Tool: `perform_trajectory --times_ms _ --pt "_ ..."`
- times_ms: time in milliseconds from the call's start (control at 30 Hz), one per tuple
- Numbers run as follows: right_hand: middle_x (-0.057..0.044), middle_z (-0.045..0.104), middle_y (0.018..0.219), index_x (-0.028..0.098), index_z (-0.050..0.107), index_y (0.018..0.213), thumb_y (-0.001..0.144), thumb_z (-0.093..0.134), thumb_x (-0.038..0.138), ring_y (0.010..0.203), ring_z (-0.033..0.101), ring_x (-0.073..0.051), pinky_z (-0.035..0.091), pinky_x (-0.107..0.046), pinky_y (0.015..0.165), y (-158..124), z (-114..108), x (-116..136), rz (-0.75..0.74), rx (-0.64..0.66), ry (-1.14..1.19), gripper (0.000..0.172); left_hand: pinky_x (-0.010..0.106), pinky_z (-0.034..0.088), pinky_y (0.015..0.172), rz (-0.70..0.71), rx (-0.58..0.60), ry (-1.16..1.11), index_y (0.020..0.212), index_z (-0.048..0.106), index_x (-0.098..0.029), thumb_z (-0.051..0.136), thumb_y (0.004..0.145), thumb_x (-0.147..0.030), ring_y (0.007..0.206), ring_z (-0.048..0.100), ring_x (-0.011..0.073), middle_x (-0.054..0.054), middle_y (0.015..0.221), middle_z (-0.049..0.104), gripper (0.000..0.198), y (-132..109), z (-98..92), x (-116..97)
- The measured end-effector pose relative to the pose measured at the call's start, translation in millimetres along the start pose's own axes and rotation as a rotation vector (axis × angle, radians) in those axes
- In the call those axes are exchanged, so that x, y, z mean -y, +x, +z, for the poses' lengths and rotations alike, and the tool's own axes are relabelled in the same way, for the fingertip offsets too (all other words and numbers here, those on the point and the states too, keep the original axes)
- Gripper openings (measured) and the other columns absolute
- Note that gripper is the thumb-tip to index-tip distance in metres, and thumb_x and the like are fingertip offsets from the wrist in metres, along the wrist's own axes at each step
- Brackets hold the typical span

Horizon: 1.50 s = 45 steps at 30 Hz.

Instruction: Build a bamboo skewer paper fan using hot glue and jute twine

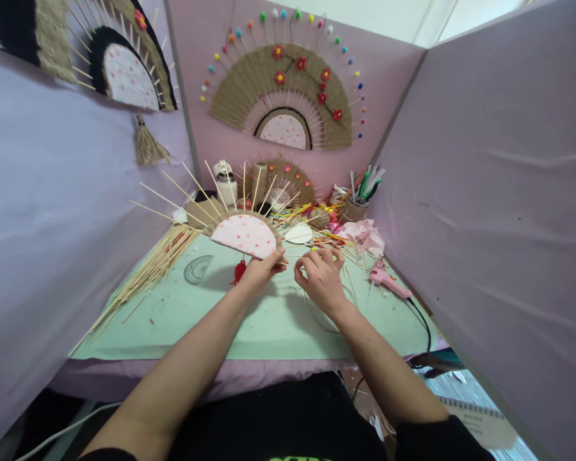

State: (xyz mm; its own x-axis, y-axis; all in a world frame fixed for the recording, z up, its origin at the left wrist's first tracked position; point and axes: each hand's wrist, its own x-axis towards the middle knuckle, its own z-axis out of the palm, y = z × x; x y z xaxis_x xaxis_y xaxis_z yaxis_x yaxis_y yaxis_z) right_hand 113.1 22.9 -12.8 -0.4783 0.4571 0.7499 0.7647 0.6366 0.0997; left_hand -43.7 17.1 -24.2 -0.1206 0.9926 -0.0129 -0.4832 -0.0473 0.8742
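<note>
Above the table I hold a half-round fan (pixel 244 234) with a pink dotted centre, a burlap rim and thin sticks fanning outward. My left hand (pixel 267 267) is closed on its lower right corner. My right hand (pixel 320 276) is just to the right, thumb and fingers pinched at the end of a thin stick that juts from that corner. Part of the stick is hidden by the fingers. Below the fan's straight edge hangs a red tassel (pixel 239 272).
Bamboo sticks (pixel 146 275) lie in a pile at left, by a protractor (pixel 198 269). At right rests a pink glue gun (pixel 388 282) with a black cord. A tool cup (pixel 356 208), a white bottle (pixel 226 189) and craft scraps stand behind. A finished fan (pixel 240 83) hangs on the back panel.
</note>
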Motion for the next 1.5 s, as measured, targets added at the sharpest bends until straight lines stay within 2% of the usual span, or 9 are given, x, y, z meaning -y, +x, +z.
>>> perform_trajectory --times_ms 167,367,500,567,667,800,933,1100,1500 --pt "-0.004 0.067 0.085 0.020 0.062 0.083 0.081 0.059 0.020 0.092 0.050 -0.023 0.019 -0.042 0.096 -2.2 -2.8 -3.1 -0.012 0.111 -0.015 0.004 0.019 0.048 0.055 -0.031 0.000 -0.032 0.070 0.062 -0.012 0.082 0.056 -0.039 0.057 0.056 0.0074 0.000 0.063 0.063 0.037 2.0 -2.4 1.0" --pt "-0.010 0.067 0.105 0.018 0.057 0.117 0.081 0.063 0.029 0.099 0.051 -0.026 0.022 -0.043 0.093 -12.8 -32.4 -8.7 0.140 0.065 -0.019 0.039 0.019 0.047 0.054 -0.074 -0.039 -0.074 0.066 0.061 -0.011 0.082 0.057 -0.039 0.053 0.055 0.0063 0.000 0.061 0.062 0.036 4.1 -4.3 -0.4" --pt "-0.005 0.067 0.083 0.019 0.064 0.091 0.087 0.057 0.025 0.081 0.056 -0.019 0.031 -0.037 0.084 -27.9 -57.7 -4.4 0.286 -0.201 0.149 0.010 0.018 0.047 0.052 -0.115 -0.023 -0.104 0.069 0.061 -0.012 0.082 0.058 -0.037 0.053 0.055 0.0066 0.000 0.062 0.063 0.034 3.8 -5.4 -2.2" --pt "-0.001 0.059 0.064 0.019 0.060 0.070 0.088 0.055 0.025 0.065 0.052 -0.015 0.035 -0.032 0.074 -36.3 -62.4 4.2 0.359 -0.207 0.354 0.021 0.018 0.047 0.052 -0.129 -0.014 -0.116 0.071 0.061 -0.013 0.082 0.058 -0.036 0.054 0.056 0.0067 0.000 0.064 0.063 0.034 3.9 -6.0 -2.9" --pt "0.000 0.053 0.055 0.019 0.056 0.059 0.088 0.054 0.030 0.057 0.047 -0.013 0.036 -0.028 0.061 -43.2 -54.5 20.4 0.494 0.087 0.738 0.031 0.018 0.046 0.051 -0.135 -0.004 -0.129 0.072 0.061 -0.014 0.082 0.059 -0.037 0.054 0.055 0.0064 -0.001 0.064 0.062 0.034 3.8 -6.3 -3.5" --pt "-0.001 0.063 0.069 0.019 0.070 0.084 0.079 0.063 0.036 0.059 0.050 -0.012 0.039 -0.025 0.056 -36.3 -25.9 31.3 0.787 0.447 1.289 0.019 0.016 0.044 0.052 -0.145 0.027 -0.134 0.071 0.060 -0.014 0.082 0.059 -0.037 0.054 0.054 0.0056 -0.002 0.063 0.061 0.034 2.3 -5.5 -4.0" --pt "-0.003 0.065 0.082 0.019 0.073 0.087 0.066 0.075 0.032 0.067 0.055 -0.012 0.043 -0.022 0.058 -22.7 -6.8 30.3 1.104 0.284 1.606 0.024 0.016 0.044 0.052 -0.142 0.053 -0.100 0.070 0.060 -0.013 0.082 0.058 -0.040 0.055 0.054 0.0057 -0.001 0.064 0.061 0.036 0.2 -4.5 -4.0" --pt "-0.003 0.066 0.079 0.016 0.072 0.083 0.059 0.080 0.026 0.064 0.056 -0.009 0.045 -0.019 0.057 -13.7 -6.5 30.8 1.303 0.125 1.798 0.027 0.017 0.044 0.053 -0.117 0.081 -0.056 0.070 0.060 -0.013 0.081 0.058 -0.041 0.057 0.055 0.0065 -0.001 0.065 0.061 0.037 -0.7 -4.3 -2.2" --pt "-0.001 0.061 0.065 0.012 0.069 0.070 0.062 0.078 0.032 0.055 0.052 -0.007 0.044 -0.017 0.048 -13.0 4.9 29.0 1.399 0.053 1.788 0.023 0.021 0.046 0.058 -0.020 0.047 0.121 0.070 0.063 -0.013 0.079 0.060 -0.043 0.059 0.057 0.0087 0.001 0.066 0.063 0.036 -1.0 -3.9 2.5"
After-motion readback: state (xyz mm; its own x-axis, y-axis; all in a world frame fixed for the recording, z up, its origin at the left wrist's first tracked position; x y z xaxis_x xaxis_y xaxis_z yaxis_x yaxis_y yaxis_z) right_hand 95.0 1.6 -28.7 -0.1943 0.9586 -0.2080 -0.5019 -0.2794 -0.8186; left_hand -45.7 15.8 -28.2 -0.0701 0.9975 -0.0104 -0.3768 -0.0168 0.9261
